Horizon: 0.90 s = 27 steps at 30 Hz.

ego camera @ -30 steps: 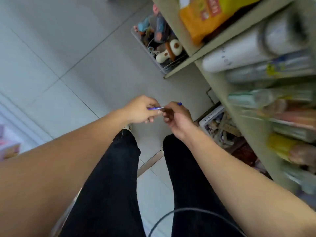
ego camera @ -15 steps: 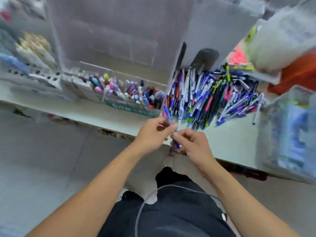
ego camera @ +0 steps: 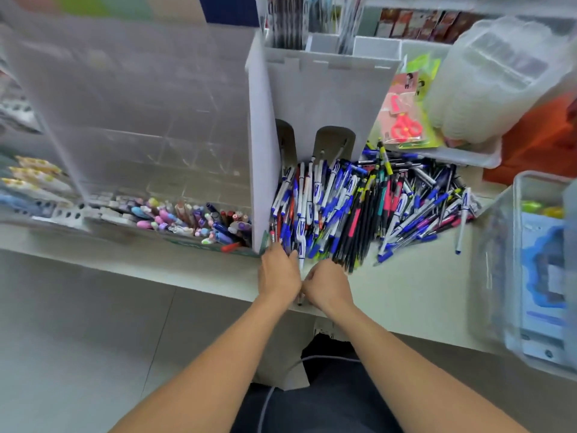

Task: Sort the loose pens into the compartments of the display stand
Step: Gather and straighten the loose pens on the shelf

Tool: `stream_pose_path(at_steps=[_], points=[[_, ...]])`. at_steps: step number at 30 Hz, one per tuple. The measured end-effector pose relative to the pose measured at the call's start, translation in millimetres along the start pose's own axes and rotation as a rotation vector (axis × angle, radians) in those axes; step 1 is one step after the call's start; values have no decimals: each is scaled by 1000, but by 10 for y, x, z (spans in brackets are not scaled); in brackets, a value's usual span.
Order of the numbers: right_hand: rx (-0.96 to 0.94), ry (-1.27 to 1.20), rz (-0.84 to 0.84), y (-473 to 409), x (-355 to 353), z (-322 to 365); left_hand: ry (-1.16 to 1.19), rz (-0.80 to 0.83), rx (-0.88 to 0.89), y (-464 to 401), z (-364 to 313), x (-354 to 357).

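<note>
Head view: left hand (ego camera: 278,273) and right hand (ego camera: 327,287) meet at the worktop (ego camera: 406,295) edge, both curled round one pen (ego camera: 300,278) pinched between them. Pen runs roughly away from the person, far end toward the pile, near tip poking out below the hands, long axis near vertical in frame. Loose pens (ego camera: 359,207) heaped just beyond the fingers and off to the right-hand side, mostly fanned with long axes pointing toward the white display stand (ego camera: 312,98), which rises straight ahead of the hands, with two arched slots at its base. Clear stand of pastel pens (ego camera: 193,220) sits off the left hand. To do it well, probably: let one hand release, keep the pen aligned with the slot, feed it tip-first, avoid nudging the pile off the edge.
</note>
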State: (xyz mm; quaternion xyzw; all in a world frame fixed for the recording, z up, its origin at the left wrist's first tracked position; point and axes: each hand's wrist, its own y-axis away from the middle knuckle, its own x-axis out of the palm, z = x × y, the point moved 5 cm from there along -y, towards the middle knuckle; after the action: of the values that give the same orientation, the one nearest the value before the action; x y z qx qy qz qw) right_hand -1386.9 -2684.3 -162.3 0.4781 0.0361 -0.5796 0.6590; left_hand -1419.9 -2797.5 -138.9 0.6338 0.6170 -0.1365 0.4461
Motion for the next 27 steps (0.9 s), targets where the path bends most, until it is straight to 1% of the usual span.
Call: stream_pose_path(at_steps=[1,5,10,13,16,18,22,27], points=[[-10,-17,9,-28,14,-9,10,-1,-17,-33,17,12],[-86,-144,-46,-124,-73,-49,50,-16,-38,-112,87,-26],[-113,-117,-25,-208,-159,19,87,-1,-30,-138,69,-41],[-105,-125,-13,-231,-143,52,114,40,-41,-211,48,15],[-94,-68,-23,-201,-162,84,95,97,-58,-277,35,52],[-121,-13,-39,-160,-216,131,83,132,-64,-325,26,72],[-168,125,-14,-146,-290,224,122,181,-59,-401,-20,105],[-183,151,-33,-189,-306,256,160,194,-80,-440,-22,189]])
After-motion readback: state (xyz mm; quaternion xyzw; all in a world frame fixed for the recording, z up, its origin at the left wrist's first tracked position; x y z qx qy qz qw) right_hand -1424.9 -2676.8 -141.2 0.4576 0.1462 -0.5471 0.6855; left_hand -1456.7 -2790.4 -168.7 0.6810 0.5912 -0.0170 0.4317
